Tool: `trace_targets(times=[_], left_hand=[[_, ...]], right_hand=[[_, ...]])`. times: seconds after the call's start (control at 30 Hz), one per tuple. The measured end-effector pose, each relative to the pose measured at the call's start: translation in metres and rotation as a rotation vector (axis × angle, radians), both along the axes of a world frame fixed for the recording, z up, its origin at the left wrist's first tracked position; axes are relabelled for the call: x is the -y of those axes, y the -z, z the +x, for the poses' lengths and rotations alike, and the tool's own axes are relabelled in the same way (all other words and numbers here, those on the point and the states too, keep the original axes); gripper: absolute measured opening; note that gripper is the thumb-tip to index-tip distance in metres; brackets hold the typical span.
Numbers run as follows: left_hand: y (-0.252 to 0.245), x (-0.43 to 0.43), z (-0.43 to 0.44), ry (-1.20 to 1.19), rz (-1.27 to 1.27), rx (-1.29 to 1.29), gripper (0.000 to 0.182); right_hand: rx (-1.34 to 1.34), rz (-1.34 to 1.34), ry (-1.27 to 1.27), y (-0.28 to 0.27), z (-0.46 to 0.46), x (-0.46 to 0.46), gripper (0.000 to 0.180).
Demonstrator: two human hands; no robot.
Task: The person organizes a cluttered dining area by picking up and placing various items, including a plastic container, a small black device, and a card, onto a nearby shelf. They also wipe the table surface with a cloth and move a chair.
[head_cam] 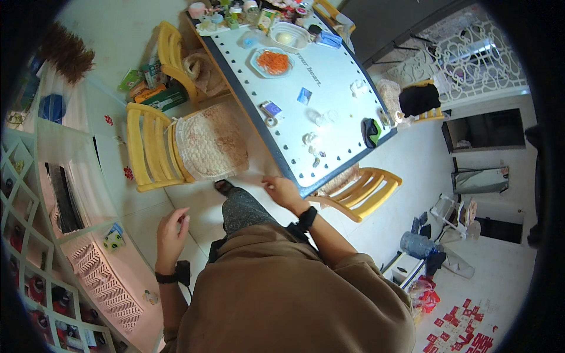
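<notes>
My left hand (171,238) is raised over the floor beside the cabinet, with its fingers apart and nothing in it. Near the table's close corner, my right hand (282,192) is empty too, its fingers loosely bent. Ahead stands a dining table (289,154) with a white top and dark edge. On it are a plate of shredded orange food (273,62), a white basket (290,37) holding a round pale thing, a blue packet (304,95), a roll of tape (271,122) and a black and green item (371,133). A band with a small dark device circles each wrist.
A wooden chair with a quilted cushion (212,141) stands left of the table, another chair (364,194) at its near right side. Boxes (165,98) lie on the floor farther back. A cabinet (106,282) with lattice shelves runs along the left. At right are a large water bottle (417,245) and plastic bags (423,294).
</notes>
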State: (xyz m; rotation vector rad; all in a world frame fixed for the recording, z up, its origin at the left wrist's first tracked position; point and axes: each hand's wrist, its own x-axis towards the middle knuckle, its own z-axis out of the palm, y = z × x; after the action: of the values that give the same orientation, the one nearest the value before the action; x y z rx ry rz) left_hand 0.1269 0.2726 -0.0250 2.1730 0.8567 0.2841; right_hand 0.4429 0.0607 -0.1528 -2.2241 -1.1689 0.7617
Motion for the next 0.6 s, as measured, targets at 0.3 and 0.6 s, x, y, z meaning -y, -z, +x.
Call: trace_targets(times=[0.3, 0.6], left_hand=[[-0.010, 0.059, 0.086, 0.089, -0.106, -0.049, 0.023], [0.009, 0.075, 0.163, 0.066, -0.100, -0.231, 0.022]], right_hand=[[0.104, -0.103, 0.444, 0.071, 0.122, 0.125, 0.027], [0.171, 0.148, 0.174, 0.085, 0.246, 0.070, 0.079]])
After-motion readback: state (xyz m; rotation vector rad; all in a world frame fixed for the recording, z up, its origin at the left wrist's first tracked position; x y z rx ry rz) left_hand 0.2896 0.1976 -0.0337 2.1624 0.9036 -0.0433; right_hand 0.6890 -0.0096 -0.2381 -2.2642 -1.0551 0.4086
